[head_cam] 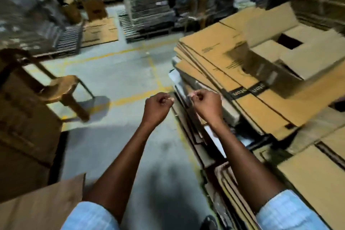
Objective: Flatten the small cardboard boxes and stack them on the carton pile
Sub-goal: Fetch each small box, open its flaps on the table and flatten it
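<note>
the carton pile [233, 73] lies on the right. on top of it, toward its far end, sits an open box [291, 54]. the right hand [205, 105] hangs over the pile's left edge, the left hand [157, 106] just left of it over the floor [115, 65]. well left of the pile stands a chair [61, 89]. behind the pile rise stacked cartons [149, 5].

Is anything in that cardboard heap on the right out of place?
Yes: one small box sits on the carton pile still open, flaps spread, while the cartons under it lie flat. Those are also fanned out, edges not lined up.
</note>
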### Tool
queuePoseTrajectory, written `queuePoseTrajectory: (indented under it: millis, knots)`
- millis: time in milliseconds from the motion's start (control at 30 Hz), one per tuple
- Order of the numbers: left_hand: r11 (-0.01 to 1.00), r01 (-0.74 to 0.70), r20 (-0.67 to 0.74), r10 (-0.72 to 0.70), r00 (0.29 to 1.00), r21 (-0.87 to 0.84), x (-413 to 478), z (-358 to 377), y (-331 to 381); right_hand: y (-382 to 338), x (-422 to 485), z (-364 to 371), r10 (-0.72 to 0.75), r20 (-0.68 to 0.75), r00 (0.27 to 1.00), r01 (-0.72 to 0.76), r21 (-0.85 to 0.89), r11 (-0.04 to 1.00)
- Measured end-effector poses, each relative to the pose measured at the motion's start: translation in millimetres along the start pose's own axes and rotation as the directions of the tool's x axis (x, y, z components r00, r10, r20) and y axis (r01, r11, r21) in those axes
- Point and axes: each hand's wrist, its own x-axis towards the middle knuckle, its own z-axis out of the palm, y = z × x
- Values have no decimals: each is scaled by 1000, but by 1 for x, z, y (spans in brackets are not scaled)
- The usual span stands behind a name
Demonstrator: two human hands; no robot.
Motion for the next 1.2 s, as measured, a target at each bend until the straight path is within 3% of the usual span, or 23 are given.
queuePoseTrajectory:
  millis: [133,300,400,500,567,700,767,833,900,967,1033,1100,1167,1200]
  knots:
    - [977,-186,119,198,973,-109,61,91,55,57,55,-64,50,-203,978,-39,60,997]
    - [869,-103,319,284,904,-484,141,191,144,111,137,-163,157,-474,866,-58,216,975]
    - [881,-96,344,278,897,-462,204,250,183,152,191,-214,291,-582,759,-197,221,955]
    - [962,-189,321,245,915,-196,279,316,199,198,239,-241,439,-601,667,-476,109,872]
    - [983,-149,352,179,919,-110,318,357,200,222,262,-240,489,-517,702,-597,-52,801]
    - [957,121,399,-6,917,-263,352,416,199,260,292,-210,590,-339,733,-680,-314,663]
    - [890,269,407,-106,907,-368,358,431,195,274,297,-196,609,-327,723,-687,-435,582]
    - [883,304,412,-143,900,-358,367,437,189,282,292,-187,559,-343,755,-645,-544,537]
    - [951,162,416,-39,908,-264,377,442,177,287,282,-188,464,-352,813,-577,-600,554]
    - [972,-193,387,231,893,-135,376,437,176,289,275,-194,430,-344,835,-549,-585,597]
    - [830,-551,382,539,750,-90,368,437,179,293,265,-197,464,-353,813,-582,-533,615]
    - [726,-677,404,658,635,-118,358,429,195,301,251,-197,476,-383,792,-610,-441,659]
    - [671,-732,387,710,588,-119,352,423,215,309,234,-202,450,-475,756,-617,-288,733]
    - [631,-769,370,743,558,-106,349,421,224,309,227,-203,458,-554,695,-627,-157,763]
